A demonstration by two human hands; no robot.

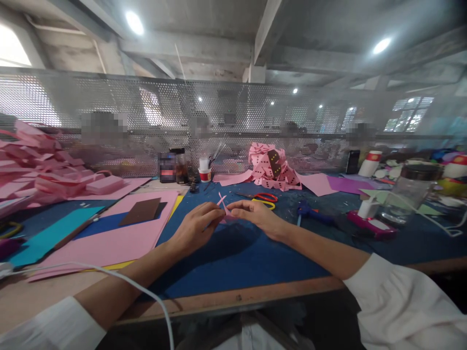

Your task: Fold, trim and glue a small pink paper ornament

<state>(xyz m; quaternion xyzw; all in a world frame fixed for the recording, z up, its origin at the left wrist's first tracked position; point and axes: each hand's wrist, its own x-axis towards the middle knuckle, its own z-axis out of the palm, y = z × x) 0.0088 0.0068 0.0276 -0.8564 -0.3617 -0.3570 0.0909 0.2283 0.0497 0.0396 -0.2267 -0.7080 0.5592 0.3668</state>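
Note:
Over the blue mat (219, 267), a small folded piece of pink paper (226, 212) is held up between my two hands. My left hand (199, 224) has its fingers closed on the paper's left side, where two thin ends cross and stick up. From the right, my right hand (255, 214) pinches the same piece between thumb and fingers. Part of the paper is hidden by the fingers. Just beyond my right hand lie scissors with red handles (265, 197) and a yellow-handled pair (270, 205).
Pink folded strips (44, 165) are heaped at the left, near pink sheets (120, 243). A pile of dotted pink pieces (272, 167) stands at the back. On the right are a blue glue gun (314, 214) and a clear jar (408, 194). A white cable (146, 288) crosses my left forearm.

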